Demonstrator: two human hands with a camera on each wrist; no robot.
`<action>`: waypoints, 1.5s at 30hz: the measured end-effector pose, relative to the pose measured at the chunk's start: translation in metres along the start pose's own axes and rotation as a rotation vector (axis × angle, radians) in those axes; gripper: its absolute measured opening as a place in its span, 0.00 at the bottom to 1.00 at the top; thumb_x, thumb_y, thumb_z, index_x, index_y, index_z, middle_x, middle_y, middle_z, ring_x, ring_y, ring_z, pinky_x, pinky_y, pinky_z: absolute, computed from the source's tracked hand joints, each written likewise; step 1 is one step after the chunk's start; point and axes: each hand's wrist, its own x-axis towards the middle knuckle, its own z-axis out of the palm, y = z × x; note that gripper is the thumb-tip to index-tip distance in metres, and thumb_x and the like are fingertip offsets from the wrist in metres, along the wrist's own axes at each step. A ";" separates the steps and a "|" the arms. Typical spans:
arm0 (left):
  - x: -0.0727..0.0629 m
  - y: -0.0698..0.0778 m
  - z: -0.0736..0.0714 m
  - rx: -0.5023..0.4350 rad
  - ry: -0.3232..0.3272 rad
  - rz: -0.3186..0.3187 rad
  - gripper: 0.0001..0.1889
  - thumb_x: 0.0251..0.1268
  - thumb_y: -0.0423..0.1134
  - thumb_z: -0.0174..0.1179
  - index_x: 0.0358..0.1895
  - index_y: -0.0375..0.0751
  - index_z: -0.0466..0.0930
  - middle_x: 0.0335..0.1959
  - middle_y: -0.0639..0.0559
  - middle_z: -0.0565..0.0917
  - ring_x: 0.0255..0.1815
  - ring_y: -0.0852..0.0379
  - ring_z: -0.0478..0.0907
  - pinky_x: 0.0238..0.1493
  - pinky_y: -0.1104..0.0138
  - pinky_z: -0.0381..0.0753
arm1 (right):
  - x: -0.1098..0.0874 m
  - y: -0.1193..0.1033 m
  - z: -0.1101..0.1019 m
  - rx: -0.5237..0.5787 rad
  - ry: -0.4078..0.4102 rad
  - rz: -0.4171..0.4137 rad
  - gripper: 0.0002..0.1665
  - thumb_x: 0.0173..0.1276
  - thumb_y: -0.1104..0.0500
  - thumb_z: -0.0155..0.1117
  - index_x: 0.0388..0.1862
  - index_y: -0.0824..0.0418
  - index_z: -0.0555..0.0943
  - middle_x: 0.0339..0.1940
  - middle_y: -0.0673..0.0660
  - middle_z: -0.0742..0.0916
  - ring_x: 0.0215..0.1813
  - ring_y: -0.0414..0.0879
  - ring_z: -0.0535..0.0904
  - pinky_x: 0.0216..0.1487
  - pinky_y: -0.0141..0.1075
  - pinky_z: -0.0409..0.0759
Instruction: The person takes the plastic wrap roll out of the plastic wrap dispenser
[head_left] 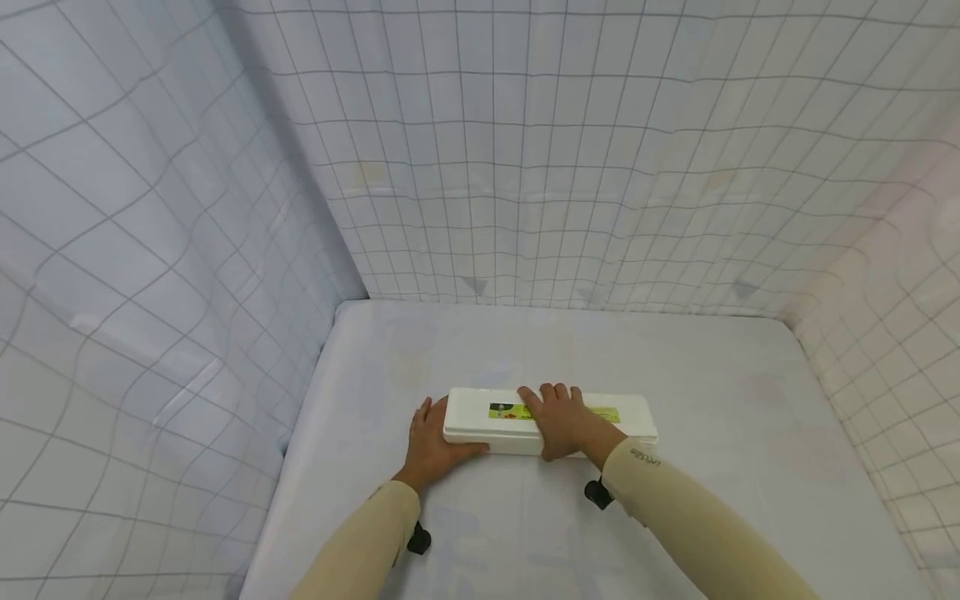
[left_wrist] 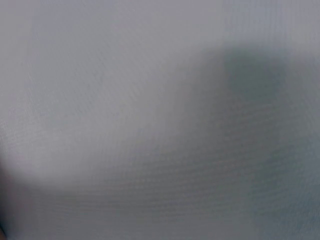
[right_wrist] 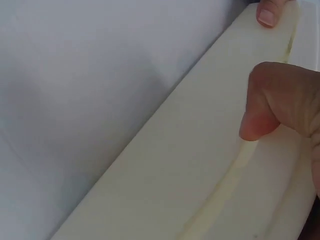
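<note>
A long white lidded box (head_left: 637,410) lies crosswise on the white-covered surface, a yellow-green label (head_left: 507,411) along its top. Around its left end, my left hand (head_left: 435,444) holds the box, thumb along the front wall and fingers at the far left corner. My right hand (head_left: 566,423) spans the lid near the middle, fingers over the top and thumb at the front. In the right wrist view, the right thumb (right_wrist: 265,112) presses at the seam under the lid's edge, and the left thumb (right_wrist: 268,14) shows on the box's front wall. Only pale cloth appears in the left wrist view.
White sheets with a grey grid (head_left: 525,167) hang at the back and on both sides. The surface's far edge (head_left: 420,303) meets the back sheet. A small black device (head_left: 597,493) sits under the right wrist, another black device (head_left: 419,539) under the left.
</note>
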 end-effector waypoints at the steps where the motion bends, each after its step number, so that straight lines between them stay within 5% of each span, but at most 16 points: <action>1: 0.000 0.000 0.000 -0.001 0.005 0.008 0.57 0.40 0.67 0.79 0.76 0.49 0.65 0.74 0.50 0.73 0.82 0.42 0.54 0.85 0.46 0.43 | 0.000 0.000 -0.002 0.007 -0.005 -0.002 0.63 0.49 0.52 0.81 0.80 0.53 0.55 0.66 0.65 0.74 0.66 0.61 0.69 0.69 0.61 0.68; 9: 0.001 0.001 -0.002 0.003 -0.001 0.021 0.57 0.41 0.67 0.79 0.77 0.49 0.64 0.75 0.50 0.72 0.82 0.45 0.56 0.86 0.50 0.40 | -0.001 0.000 -0.012 0.043 -0.047 -0.007 0.62 0.51 0.53 0.78 0.81 0.53 0.54 0.67 0.64 0.74 0.66 0.61 0.69 0.70 0.60 0.68; 15: -0.001 -0.001 -0.001 -0.021 0.006 0.016 0.58 0.40 0.67 0.79 0.77 0.47 0.64 0.74 0.48 0.73 0.83 0.38 0.52 0.83 0.41 0.44 | -0.001 0.007 -0.009 0.048 -0.021 -0.037 0.63 0.49 0.53 0.78 0.82 0.52 0.54 0.67 0.63 0.75 0.67 0.60 0.71 0.73 0.58 0.69; 25: 0.000 -0.001 -0.002 -0.025 -0.007 -0.002 0.58 0.40 0.67 0.79 0.77 0.46 0.64 0.75 0.47 0.72 0.83 0.35 0.50 0.83 0.39 0.45 | -0.006 0.023 -0.007 0.065 0.105 -0.151 0.58 0.51 0.46 0.70 0.82 0.50 0.60 0.59 0.59 0.81 0.56 0.53 0.76 0.55 0.49 0.80; 45: -0.001 -0.002 -0.001 0.005 -0.009 0.000 0.59 0.39 0.69 0.78 0.76 0.45 0.65 0.74 0.46 0.73 0.82 0.37 0.52 0.83 0.41 0.46 | -0.009 0.023 -0.001 -0.013 0.187 -0.136 0.58 0.60 0.34 0.72 0.84 0.47 0.57 0.68 0.60 0.78 0.68 0.59 0.74 0.68 0.56 0.76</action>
